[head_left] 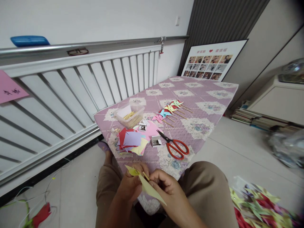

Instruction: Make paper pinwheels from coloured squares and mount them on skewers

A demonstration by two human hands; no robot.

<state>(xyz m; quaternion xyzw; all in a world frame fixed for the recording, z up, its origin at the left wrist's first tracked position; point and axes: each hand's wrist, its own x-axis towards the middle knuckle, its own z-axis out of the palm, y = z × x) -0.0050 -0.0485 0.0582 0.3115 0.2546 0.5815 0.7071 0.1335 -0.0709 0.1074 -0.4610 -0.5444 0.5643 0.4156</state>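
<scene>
Head view: both hands' fingers pinch yellow paper (148, 186) — scissors (175, 146) (red-handled) and paper stack (131, 141) lie beyond.

Left hand (130, 185) and right hand (166, 186), both pinching a yellow paper piece (146, 185) and a thin stick above the lap. Purple quilted table (209, 91) ahead. At 12 o'clock of the hands: coloured paper stack (131, 141), small staple box (156, 141). At 1 o'clock: red-handled scissors (175, 145), finished pinwheels (169, 110). At 11 o'clock: clear box of sticks (129, 115).
</scene>
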